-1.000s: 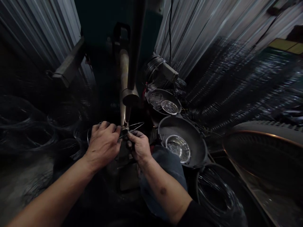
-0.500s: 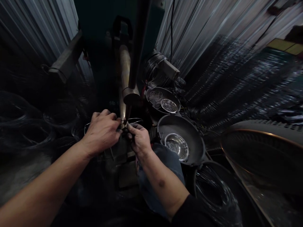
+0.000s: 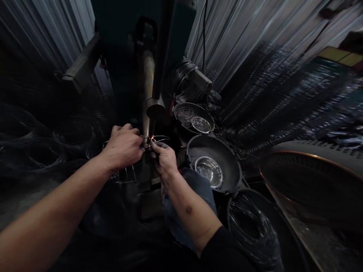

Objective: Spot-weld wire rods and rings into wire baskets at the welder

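My left hand (image 3: 124,145) is closed on a wire frame (image 3: 121,182), whose bent thin rods stick out below the palm and to the right of the fingers. Thumb and fingers of my right hand (image 3: 165,158) pinch together at the frame's edge; what lies between them is too small and dark to make out. Both hands meet at the lower end of a welding machine's upright metal electrode (image 3: 152,126). Orange sparks (image 3: 152,138) glow at its tip, just above my right thumb. A thick brass-coloured arm (image 3: 149,73) runs back from there.
To the right stands a dark round pan (image 3: 231,170) with a shiny metal bowl (image 3: 217,177) of small bits. Behind it, another pan (image 3: 210,113) holds a wire piece and a dish (image 3: 202,124). Wire coils (image 3: 255,223) lie lower right. A large fan-like round guard (image 3: 306,181) stands far right.
Sparks have appeared at the electrode tip. More of the wire frame shows below my left hand. The view has shifted slightly; both hands keep their hold.
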A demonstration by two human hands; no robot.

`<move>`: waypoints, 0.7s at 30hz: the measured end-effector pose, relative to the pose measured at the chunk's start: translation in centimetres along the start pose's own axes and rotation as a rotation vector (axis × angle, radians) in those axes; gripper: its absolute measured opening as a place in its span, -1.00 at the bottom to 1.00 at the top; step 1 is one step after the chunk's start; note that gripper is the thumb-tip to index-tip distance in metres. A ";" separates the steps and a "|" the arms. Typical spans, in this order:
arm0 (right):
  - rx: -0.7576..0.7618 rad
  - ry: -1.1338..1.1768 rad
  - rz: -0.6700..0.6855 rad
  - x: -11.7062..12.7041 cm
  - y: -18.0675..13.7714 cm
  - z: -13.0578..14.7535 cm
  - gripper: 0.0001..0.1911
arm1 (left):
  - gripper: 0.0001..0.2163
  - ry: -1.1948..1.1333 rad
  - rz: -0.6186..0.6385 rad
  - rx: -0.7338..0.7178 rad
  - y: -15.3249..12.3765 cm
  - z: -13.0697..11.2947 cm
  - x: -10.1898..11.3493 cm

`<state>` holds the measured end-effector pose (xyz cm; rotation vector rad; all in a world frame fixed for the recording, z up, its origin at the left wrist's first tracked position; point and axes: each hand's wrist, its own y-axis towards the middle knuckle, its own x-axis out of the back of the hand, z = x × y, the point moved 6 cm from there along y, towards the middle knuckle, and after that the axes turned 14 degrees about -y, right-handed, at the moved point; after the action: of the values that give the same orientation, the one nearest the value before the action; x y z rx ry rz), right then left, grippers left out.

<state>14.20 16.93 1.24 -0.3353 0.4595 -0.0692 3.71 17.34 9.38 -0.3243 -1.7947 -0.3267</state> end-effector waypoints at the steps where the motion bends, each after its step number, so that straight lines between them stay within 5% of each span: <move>1: -0.002 -0.004 -0.001 0.1 0.1 0.0 -0.86 | -0.74 0.002 0.003 0.006 0.0 0.0 0.0; 10: 0.032 -0.221 0.130 0.7 -1.7 -1.4 -0.70 | -0.67 0.037 0.008 0.038 0.4 0.9 0.2; 21: -0.013 -0.454 0.224 0.1 -3.7 -4.9 -0.80 | -0.66 -0.016 0.049 0.096 1.3 1.7 0.5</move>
<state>12.16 11.93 -1.67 -0.2997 0.0455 0.2251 2.52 19.19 9.54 -0.3031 -1.8086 -0.2034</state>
